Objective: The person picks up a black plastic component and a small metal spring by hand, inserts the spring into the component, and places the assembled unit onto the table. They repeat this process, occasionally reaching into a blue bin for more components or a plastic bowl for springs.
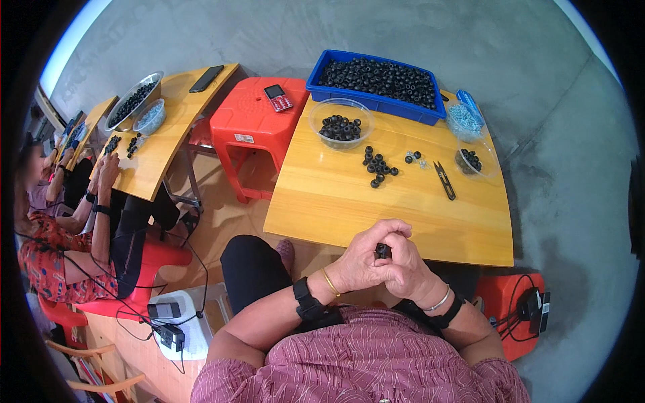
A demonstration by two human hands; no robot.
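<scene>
Over the near edge of the yellow wooden table (pixel 322 195), my left hand (pixel 359 263) and my right hand (pixel 408 267) are pressed together, fingers closed. Between them shows a small black cylindrical piece (pixel 383 250), which both grip; some fingers are hidden behind others. Beyond the hands lies a loose group of black round pieces with holes (pixel 377 168). Further right are two more black pieces beside small clear bits (pixel 421 161). A pair of black thread snips (pixel 444 181) rests near the table's right side.
A blue tray (pixel 376 99) of black pieces stands at the back. Clear bowls hold black pieces (pixel 341 142), light-blue bits (pixel 463 119) and more black pieces (pixel 485 169). Left are a red stool (pixel 252 121) with a red phone (pixel 277 98), and people at another table (pixel 178 101).
</scene>
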